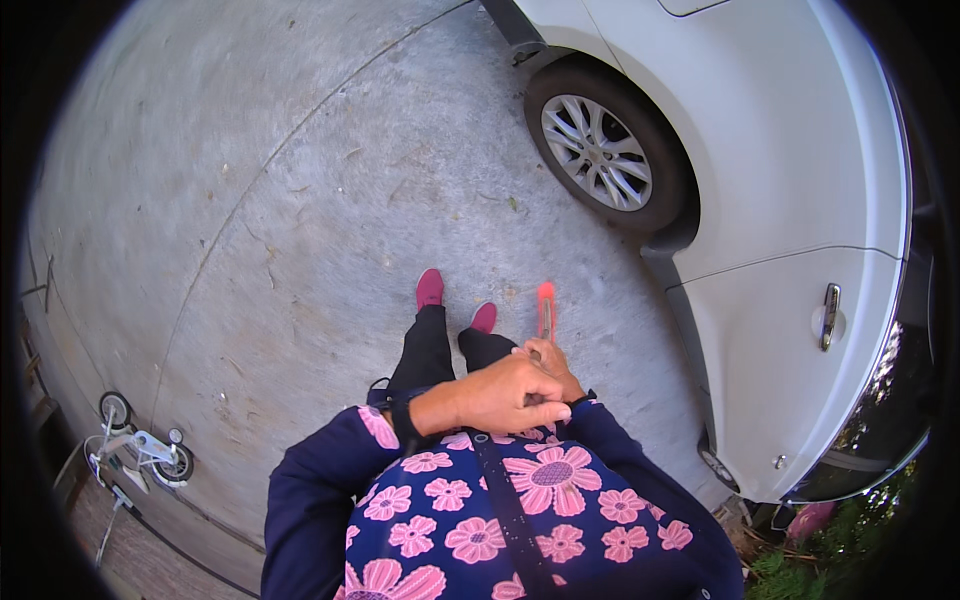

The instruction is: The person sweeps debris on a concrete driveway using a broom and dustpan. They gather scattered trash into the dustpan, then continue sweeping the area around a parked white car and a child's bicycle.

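My left hand (491,394) reaches across my front from the left, its fingers curled into a fist around the upper part of a tool's handle. Just beyond it, my right hand (553,361) is closed on the same handle. The long-handled tool (547,311) points away from me toward the concrete and ends in a bright red head, seen nearly end-on; it looks like a broom, but its kind is not certain. Most of the handle is hidden by my hands. Both wrists wear dark bands.
A white car (765,217) stands close on the right, its wheel (598,152) ahead of me. Concrete paving (315,225) with a curved-looking joint lies around my feet in red shoes (430,289). A small white bicycle (154,448) is at the lower left, and green plants (795,570) at the lower right.
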